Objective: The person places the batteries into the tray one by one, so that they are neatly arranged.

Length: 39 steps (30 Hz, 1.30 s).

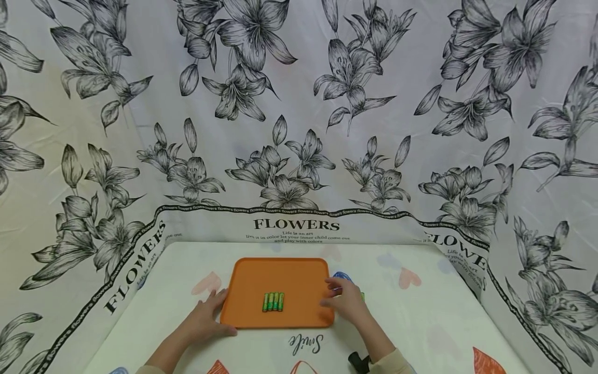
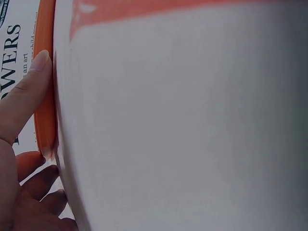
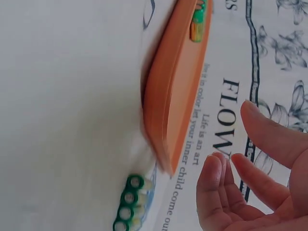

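Observation:
An orange tray [image 1: 299, 275] lies on the table, bearing several green-and-yellow batteries [image 1: 273, 302] side by side. My left hand [image 1: 208, 315] touches the tray's near left corner. In the left wrist view its thumb [image 2: 33, 79] lies against the tray's edge [image 2: 45, 103], and the other fingers are loosely bent around the corner. My right hand [image 1: 348, 301] is over the tray's right edge, fingers loosely bent and holding nothing. The right wrist view shows a gap between thumb and fingers [image 3: 211, 187]. Below that hand, more batteries [image 3: 129, 197] stand in a row beside the tray.
A white cloth with printed hearts and lettering covers the table [image 1: 411, 317]. Floral curtains [image 1: 299, 171] close off the back and both sides. Near the right sleeve there is a small black object [image 1: 358, 362].

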### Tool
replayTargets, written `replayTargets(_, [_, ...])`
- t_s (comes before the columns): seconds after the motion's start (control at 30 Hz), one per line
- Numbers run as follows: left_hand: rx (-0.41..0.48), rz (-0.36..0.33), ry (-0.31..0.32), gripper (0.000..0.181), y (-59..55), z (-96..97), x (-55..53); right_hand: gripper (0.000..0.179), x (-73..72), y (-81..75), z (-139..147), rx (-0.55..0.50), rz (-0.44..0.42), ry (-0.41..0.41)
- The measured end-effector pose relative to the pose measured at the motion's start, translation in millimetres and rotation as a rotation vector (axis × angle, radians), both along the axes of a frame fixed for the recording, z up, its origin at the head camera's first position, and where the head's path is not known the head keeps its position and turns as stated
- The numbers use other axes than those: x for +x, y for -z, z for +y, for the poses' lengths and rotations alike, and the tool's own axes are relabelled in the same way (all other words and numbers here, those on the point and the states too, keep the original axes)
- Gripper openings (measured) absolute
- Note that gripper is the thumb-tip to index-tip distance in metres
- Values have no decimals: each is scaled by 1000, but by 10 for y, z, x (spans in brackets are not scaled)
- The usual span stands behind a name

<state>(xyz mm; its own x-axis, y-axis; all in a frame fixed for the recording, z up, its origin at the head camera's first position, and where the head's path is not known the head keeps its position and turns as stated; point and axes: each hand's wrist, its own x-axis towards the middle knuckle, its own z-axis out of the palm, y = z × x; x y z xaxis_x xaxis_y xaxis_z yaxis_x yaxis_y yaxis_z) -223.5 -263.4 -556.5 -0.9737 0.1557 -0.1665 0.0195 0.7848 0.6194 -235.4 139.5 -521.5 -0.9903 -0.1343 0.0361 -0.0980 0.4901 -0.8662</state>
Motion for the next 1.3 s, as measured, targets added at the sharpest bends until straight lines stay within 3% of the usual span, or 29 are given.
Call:
replayTargets(0.27, [1, -11, 5, 125, 9, -6, -3, 58, 18, 37, 272, 105, -1, 91])
replayTargets(0.63, [0, -5, -5, 126, 6, -13, 2, 63, 43, 109, 584, 146, -32, 161])
replayTargets(0.93, [-17, -5, 1, 125, -4, -17, -19, 79, -24, 192, 762, 246, -78, 139])
replayTargets(1.13, [-29, 8, 1, 124, -47, -22, -40, 77, -64, 232, 830, 247, -84, 129])
replayTargets(1.3, [-30, -17, -5, 124, -19, -1, -14, 71, -62, 274, 860, 319, -95, 126])
